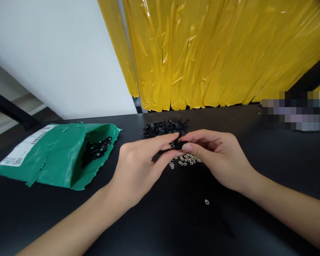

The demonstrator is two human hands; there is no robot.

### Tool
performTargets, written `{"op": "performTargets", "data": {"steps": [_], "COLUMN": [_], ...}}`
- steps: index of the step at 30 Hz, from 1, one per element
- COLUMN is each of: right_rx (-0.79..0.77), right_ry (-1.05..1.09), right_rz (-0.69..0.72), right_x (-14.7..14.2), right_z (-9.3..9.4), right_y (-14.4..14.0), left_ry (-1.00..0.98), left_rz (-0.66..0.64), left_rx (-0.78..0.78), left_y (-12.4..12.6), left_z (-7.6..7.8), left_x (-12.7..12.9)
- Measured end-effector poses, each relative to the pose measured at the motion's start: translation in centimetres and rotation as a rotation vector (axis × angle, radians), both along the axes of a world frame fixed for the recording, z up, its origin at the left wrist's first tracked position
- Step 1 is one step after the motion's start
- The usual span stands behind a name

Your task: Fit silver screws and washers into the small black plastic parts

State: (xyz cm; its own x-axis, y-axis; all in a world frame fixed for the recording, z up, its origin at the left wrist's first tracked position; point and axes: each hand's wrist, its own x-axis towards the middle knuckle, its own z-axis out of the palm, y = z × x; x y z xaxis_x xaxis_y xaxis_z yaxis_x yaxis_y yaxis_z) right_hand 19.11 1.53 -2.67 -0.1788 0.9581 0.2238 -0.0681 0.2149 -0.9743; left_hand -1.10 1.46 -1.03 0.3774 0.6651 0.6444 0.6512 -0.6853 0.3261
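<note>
Above the black table, my left hand [144, 160] and my right hand [218, 153] meet at the fingertips around a small black plastic part [177, 144]. Thumb and fingers of both hands are pinched on it, so much of its shape is hidden. Just behind my fingers lies a heap of small black plastic pieces [164, 127]. Below them, partly covered by my hands, several small pale washer-like rings [189, 159] are spread out. One single ring [207, 202] sits apart, nearer to me.
At the left, an open green plastic mailer bag [58, 153] holds black parts with ring-like spots [98, 149]. The black table [154, 227] reaches back to yellow plastic strips [202, 53] and a white panel [61, 53]. A blurred-out area [298, 112] lies at the far right.
</note>
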Motion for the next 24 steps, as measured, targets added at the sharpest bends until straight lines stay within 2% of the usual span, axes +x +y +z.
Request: {"op": "performTargets", "data": {"steps": [5,10,14,18,22,24], "right_rx": [-0.062,-0.124,-0.178,-0.220,-0.167,-0.113], "right_ry": [-0.008,0.015,0.049,0.090,0.054,0.015], "right_rz": [0.054,0.027,0.064,0.089,0.082,0.070], "right_x": [0.3,1.0,0.9,0.9,1.0,1.0], "right_z": [-0.2,-0.6,-0.4,-0.2,-0.1,-0.1], "right_y": [0.4,0.9,0.7,0.6,0.7,0.7], "left_ry": [0.026,0.021,0.029,0.041,0.027,-0.037], "left_rz": [-0.034,-0.023,-0.049,-0.016,-0.013,-0.034], "left_rx": [-0.020,-0.057,-0.014,0.019,-0.007,-0.106], "left_y": [0.3,0.6,0.5,0.3,0.3,0.3], "left_z": [-0.1,-0.2,-0.2,0.0,0.2,0.4], "left_x": [-0.3,-0.7,-0.8,-0.7,-0.6,-0.4]}}
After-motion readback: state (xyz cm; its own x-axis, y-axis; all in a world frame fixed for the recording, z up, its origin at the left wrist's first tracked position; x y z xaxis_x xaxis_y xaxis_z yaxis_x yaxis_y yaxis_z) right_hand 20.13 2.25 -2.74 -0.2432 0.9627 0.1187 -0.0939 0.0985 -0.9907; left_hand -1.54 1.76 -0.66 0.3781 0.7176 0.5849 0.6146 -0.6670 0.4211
